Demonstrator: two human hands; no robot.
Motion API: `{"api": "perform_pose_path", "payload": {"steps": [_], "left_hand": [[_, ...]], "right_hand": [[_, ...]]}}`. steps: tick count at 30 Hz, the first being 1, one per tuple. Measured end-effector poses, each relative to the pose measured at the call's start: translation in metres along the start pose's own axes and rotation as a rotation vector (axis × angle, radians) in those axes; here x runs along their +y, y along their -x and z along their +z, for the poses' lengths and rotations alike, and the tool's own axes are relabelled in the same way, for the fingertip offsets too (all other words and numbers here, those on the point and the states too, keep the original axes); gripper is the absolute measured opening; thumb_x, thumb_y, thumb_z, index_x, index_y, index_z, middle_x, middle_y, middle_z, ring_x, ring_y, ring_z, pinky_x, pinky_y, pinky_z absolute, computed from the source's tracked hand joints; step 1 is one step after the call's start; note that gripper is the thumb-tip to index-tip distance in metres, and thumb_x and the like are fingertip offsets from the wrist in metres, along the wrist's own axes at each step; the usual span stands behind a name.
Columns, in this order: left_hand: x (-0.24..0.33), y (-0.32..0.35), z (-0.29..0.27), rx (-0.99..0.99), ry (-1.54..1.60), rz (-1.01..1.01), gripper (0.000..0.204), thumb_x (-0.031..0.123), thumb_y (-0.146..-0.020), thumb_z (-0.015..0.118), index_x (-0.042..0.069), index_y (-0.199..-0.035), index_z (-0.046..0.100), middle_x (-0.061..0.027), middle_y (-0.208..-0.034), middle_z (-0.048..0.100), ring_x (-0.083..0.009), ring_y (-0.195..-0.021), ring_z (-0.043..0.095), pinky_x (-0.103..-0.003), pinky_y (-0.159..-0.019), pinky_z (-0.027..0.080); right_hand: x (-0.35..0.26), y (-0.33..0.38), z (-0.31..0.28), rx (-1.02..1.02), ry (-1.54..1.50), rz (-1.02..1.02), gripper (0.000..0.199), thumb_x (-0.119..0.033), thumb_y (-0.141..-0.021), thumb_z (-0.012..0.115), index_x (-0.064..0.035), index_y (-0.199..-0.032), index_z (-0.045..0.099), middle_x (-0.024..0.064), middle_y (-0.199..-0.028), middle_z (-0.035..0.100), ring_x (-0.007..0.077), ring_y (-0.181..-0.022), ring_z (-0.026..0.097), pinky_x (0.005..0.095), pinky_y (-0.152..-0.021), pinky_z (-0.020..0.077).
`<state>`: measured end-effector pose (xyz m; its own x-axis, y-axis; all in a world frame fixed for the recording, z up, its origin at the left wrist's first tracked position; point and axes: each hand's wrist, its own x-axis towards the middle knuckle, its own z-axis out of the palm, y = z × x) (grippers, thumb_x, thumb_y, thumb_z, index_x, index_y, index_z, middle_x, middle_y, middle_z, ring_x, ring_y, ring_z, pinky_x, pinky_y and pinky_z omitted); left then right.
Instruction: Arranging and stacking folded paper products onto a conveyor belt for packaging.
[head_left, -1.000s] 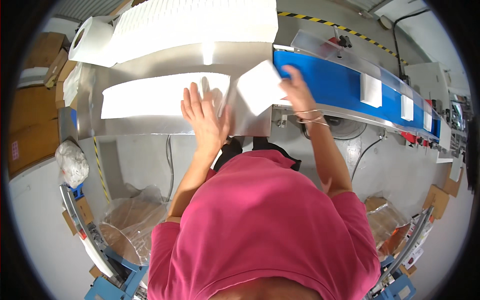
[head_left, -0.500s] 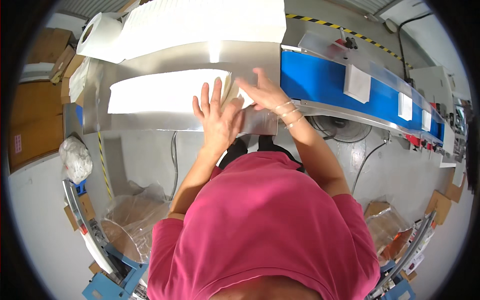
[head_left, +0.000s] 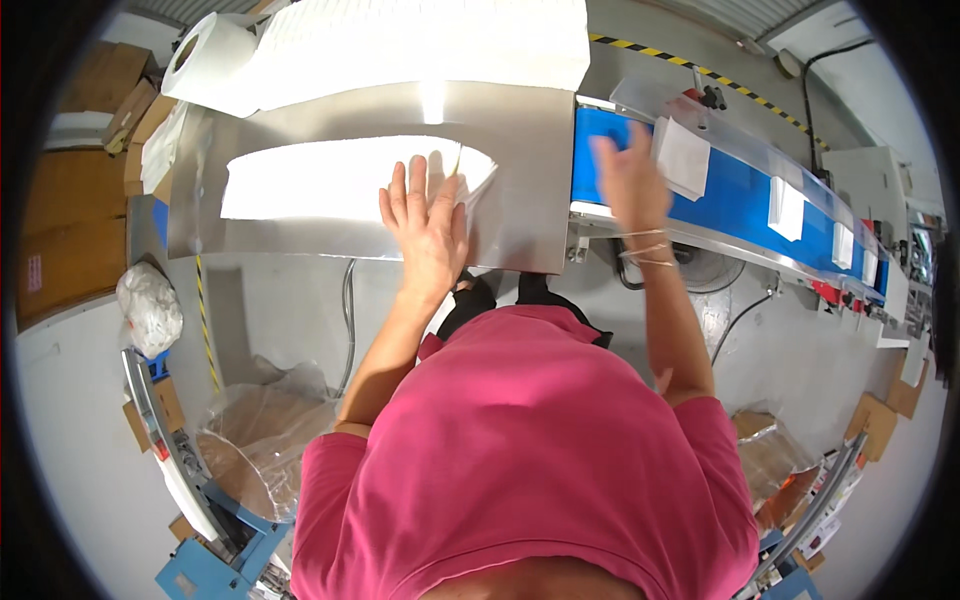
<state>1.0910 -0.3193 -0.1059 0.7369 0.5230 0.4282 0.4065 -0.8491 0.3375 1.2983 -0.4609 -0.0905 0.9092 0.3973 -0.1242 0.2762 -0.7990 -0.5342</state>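
A long row of thin white folded sheets, apparently paper (head_left: 310, 180), lies on the steel table (head_left: 520, 120); its right end fans out slightly. My left hand (head_left: 427, 230) rests on the near right part of this row, fingers stretched and spread. Above the near end of the blue conveyor belt (head_left: 592, 135) is my right hand (head_left: 637, 185), blurred by motion, with thumb and fingers apart. Just to its right a white packet of folded sheets (head_left: 682, 158) sits on the belt; the hand appears separate from it.
More white packets (head_left: 786, 208) are spaced along the belt beside a clear guard (head_left: 745, 130). Behind the row stands a bigger white stack (head_left: 420, 45) with a white roll (head_left: 215, 65) at its left. A floor fan (head_left: 700, 268) is under the conveyor.
My right hand has gone from the sheets' right end to the belt, where a new packet now lies. The earlier packets have travelled right. My left hand stays on the row.
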Motion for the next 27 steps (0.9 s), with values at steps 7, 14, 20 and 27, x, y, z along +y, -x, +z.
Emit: {"api": "perform_pose_path", "payload": {"steps": [7,14,20,27], "left_hand": [[0.015,-0.005,-0.008,-0.069,0.094,0.050,0.025,0.015,-0.071,0.072,0.011,-0.094,0.063,-0.0178,-0.143,0.030,-0.0414,-0.134,0.020,-0.057,-0.105,0.015],[-0.024,-0.010,0.003,0.019,-0.027,-0.027,0.042,0.006,-0.080,0.060,0.002,-0.121,0.052,-0.0234,-0.136,0.037,-0.0437,-0.128,0.029,-0.056,-0.102,0.024],[-0.023,-0.009,0.001,0.043,-0.033,-0.009,0.039,0.001,-0.080,0.061,0.004,-0.118,0.056,-0.0226,-0.134,0.041,-0.0423,-0.126,0.034,-0.052,-0.102,0.028],[-0.012,-0.004,-0.001,-0.006,-0.012,0.040,0.034,0.005,-0.072,0.066,0.012,-0.105,0.064,-0.0180,-0.140,0.035,-0.0410,-0.131,0.027,-0.057,-0.104,0.016]], "right_hand": [[-0.042,0.013,0.048,-0.776,-0.903,0.175,0.071,-0.028,-0.085,0.058,0.0018,-0.139,0.023,0.0196,-0.121,0.049,0.0287,-0.104,0.057,0.0384,-0.081,0.0524],[0.055,-0.024,0.035,-0.156,-0.934,0.267,0.055,-0.014,-0.083,0.052,-0.0056,-0.134,0.034,0.0118,-0.109,0.054,0.0215,-0.098,0.054,0.0411,-0.080,0.0496],[0.133,-0.060,0.043,0.266,-0.343,0.056,0.054,-0.014,-0.081,0.051,-0.0023,-0.132,0.034,0.0205,-0.095,0.060,0.0302,-0.079,0.060,0.0349,-0.071,0.0474],[-0.022,-0.004,0.005,-0.206,0.091,0.094,0.067,-0.042,-0.084,0.057,-0.0055,-0.135,0.033,0.0220,-0.122,0.051,0.0347,-0.114,0.050,0.0401,-0.072,0.0520]]}}
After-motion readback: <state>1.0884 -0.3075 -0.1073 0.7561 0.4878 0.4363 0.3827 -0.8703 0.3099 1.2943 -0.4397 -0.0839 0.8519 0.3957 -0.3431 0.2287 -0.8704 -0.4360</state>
